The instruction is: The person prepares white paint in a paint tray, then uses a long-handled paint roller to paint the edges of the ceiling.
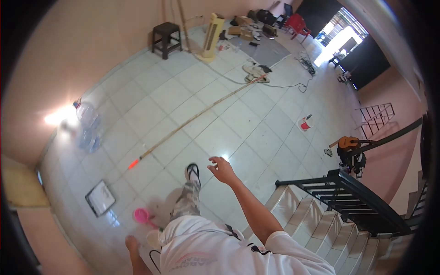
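Observation:
My right hand is held out over the tiled floor with its fingers loosely bent and apart, nothing between them. Low at the left edge of my body, my left hand is partly in view, its fingers too indistinct to read. Close above it lies a pink dipper on the tiles, apart from the hand. My sandalled foot is stepped forward. Ahead of it a long wooden pole with an orange-red end lies diagonally across the floor. A dark-rimmed tray, whitish inside, lies to the left.
White stairs with a black railing rise at my right. A bright lamp shines beside a clear water jug. Farther off are a red-and-white bucket, a dark stool, a yellow tower fan, cables and a guitar.

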Motion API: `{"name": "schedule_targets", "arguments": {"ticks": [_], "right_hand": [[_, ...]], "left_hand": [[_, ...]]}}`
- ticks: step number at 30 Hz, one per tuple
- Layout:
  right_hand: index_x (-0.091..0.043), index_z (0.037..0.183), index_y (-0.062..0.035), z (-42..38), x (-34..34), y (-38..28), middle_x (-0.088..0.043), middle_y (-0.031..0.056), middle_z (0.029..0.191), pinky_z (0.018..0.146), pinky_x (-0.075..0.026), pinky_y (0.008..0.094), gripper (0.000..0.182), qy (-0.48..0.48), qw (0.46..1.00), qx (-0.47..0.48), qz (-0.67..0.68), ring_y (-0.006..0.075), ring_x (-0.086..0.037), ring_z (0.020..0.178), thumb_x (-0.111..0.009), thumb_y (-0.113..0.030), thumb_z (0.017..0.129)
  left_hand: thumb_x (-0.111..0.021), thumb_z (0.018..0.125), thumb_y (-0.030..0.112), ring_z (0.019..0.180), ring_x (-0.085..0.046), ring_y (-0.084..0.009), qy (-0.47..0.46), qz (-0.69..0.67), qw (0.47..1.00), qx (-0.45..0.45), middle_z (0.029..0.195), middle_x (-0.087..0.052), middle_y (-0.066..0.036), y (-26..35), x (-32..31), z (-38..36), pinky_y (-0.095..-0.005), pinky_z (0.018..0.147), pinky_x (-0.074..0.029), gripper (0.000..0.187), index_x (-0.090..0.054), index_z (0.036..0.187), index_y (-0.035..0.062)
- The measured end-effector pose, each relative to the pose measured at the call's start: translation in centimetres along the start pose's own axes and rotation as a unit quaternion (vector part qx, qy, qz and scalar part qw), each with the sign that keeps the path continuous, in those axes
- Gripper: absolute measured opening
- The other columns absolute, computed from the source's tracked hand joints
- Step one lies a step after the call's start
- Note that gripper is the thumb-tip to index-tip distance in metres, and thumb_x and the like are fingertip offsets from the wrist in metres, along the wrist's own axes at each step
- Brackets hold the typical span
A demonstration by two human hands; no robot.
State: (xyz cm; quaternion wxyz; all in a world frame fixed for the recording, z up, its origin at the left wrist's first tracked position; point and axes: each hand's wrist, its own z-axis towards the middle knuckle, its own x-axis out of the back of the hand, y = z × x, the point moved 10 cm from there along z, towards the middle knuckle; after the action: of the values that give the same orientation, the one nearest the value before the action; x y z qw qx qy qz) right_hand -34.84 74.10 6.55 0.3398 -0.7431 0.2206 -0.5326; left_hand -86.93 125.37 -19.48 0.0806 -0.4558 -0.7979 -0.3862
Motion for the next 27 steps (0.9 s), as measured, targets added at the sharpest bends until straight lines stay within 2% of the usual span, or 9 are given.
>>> {"name": "schedule_targets", "arguments": {"ticks": [5, 8, 10, 12, 14, 16, 21, 24, 27], "right_hand": [[-0.063, 0.114, -0.0060, 6.6, 7.1, 18.2, -0.068, 0.0188, 0.103, 0.081, -0.053, 0.0427, 0.038, 0.002, 0.986, -0.090, -0.141, 0.0351, -0.066, 0.089, -0.069, -0.028, 0.084], [-0.066, 0.109, -0.0055, 5.0, 11.0, 27.6, -0.070, 0.0180, 0.098, 0.082, -0.053, 0.0423, 0.037, -0.043, 0.968, -0.191, -0.159, 0.0350, -0.067, 0.093, -0.071, -0.030, 0.082], [-0.066, 0.108, -0.0054, 3.3, 14.4, 31.5, -0.071, 0.0169, 0.096, 0.083, -0.053, 0.0420, 0.038, -0.022, 0.957, -0.259, -0.128, 0.0349, -0.067, 0.093, -0.072, -0.030, 0.080], [-0.067, 0.107, -0.0048, 3.7, 17.7, 34.4, -0.070, 0.0184, 0.098, 0.085, -0.053, 0.0430, 0.037, -0.023, 0.948, -0.297, -0.115, 0.0360, -0.067, 0.095, -0.072, -0.028, 0.080], [-0.067, 0.107, -0.0047, 6.0, 20.1, 36.4, -0.070, 0.0192, 0.099, 0.086, -0.053, 0.0435, 0.037, -0.026, 0.940, -0.321, -0.112, 0.0364, -0.066, 0.096, -0.072, -0.027, 0.079], [-0.066, 0.108, -0.0049, 9.9, 23.1, 39.1, -0.070, 0.0194, 0.099, 0.086, -0.053, 0.0436, 0.037, -0.042, 0.936, -0.326, -0.123, 0.0361, -0.067, 0.096, -0.072, -0.027, 0.079], [-0.062, 0.114, -0.0068, 30.3, 27.8, 42.9, -0.069, 0.0199, 0.099, 0.087, -0.051, 0.0449, 0.040, -0.104, 0.953, -0.192, -0.212, 0.0379, -0.064, 0.099, -0.071, -0.027, 0.081], [-0.057, 0.117, -0.0077, 42.3, 28.6, 40.9, -0.067, 0.0211, 0.097, 0.088, -0.049, 0.0464, 0.040, -0.163, 0.950, -0.085, -0.254, 0.0389, -0.062, 0.102, -0.069, -0.024, 0.082], [-0.060, 0.113, -0.0053, 52.7, 29.3, 37.1, -0.068, 0.0189, 0.088, 0.083, -0.051, 0.0456, 0.035, -0.169, 0.957, 0.004, -0.237, 0.0363, -0.065, 0.091, -0.070, -0.020, 0.082]], "left_hand": [[-0.057, 0.089, 0.022, 0.089, -0.061, -0.0263, -0.150, 0.232, 0.961, -0.007, 0.096, -0.064, -0.013, 8.0, -15.2, -2.3, -0.0431, 0.071, -0.053, 0.033, -0.061, 0.113, -0.0012], [-0.056, 0.088, 0.021, 0.087, -0.062, -0.0284, -0.157, 0.217, 0.962, -0.050, 0.095, -0.065, -0.017, 17.6, -21.4, -1.7, -0.0443, 0.076, -0.053, 0.032, -0.064, 0.104, -0.0064], [-0.057, 0.089, 0.021, 0.080, -0.063, -0.0272, -0.116, 0.182, 0.973, -0.088, 0.089, -0.065, -0.017, 24.5, -25.6, 0.3, -0.0412, 0.069, -0.053, 0.032, -0.065, 0.104, -0.0062], [-0.057, 0.089, 0.020, 0.079, -0.063, -0.0224, -0.094, 0.215, 0.945, -0.226, 0.089, -0.065, -0.015, 32.3, -30.9, 3.7, -0.0346, 0.062, -0.051, 0.033, -0.063, 0.110, -0.0047], [-0.057, 0.090, 0.018, 0.081, -0.063, -0.0189, -0.134, 0.156, 0.968, -0.143, 0.093, -0.066, -0.013, 41.5, -36.0, 0.5, -0.0283, 0.062, -0.050, 0.035, -0.060, 0.118, -0.0029], [-0.057, 0.091, 0.017, 0.089, -0.062, -0.0167, -0.129, 0.180, 0.960, -0.168, 0.108, -0.064, -0.012, 52.0, -40.8, -4.1, -0.0282, 0.065, -0.051, 0.040, -0.055, 0.127, 0.0000], [-0.057, 0.091, 0.015, 0.095, -0.060, -0.0151, -0.028, 0.009, 0.975, -0.219, 0.132, -0.053, -0.009, 62.9, -50.2, -11.7, -0.0281, 0.066, -0.050, 0.041, -0.052, 0.131, 0.0037], [-0.057, 0.091, 0.014, 0.095, -0.061, -0.0148, -0.005, -0.159, 0.976, -0.147, 0.124, -0.057, -0.008, 56.9, -55.9, -13.0, -0.0291, 0.070, -0.051, 0.038, -0.054, 0.128, 0.0055], [-0.056, 0.092, 0.012, 0.093, -0.061, -0.0143, -0.017, -0.120, 0.991, -0.046, 0.111, -0.060, -0.007, 55.4, -62.1, -19.1, -0.0290, 0.070, -0.051, 0.034, -0.055, 0.125, 0.0062]]}}
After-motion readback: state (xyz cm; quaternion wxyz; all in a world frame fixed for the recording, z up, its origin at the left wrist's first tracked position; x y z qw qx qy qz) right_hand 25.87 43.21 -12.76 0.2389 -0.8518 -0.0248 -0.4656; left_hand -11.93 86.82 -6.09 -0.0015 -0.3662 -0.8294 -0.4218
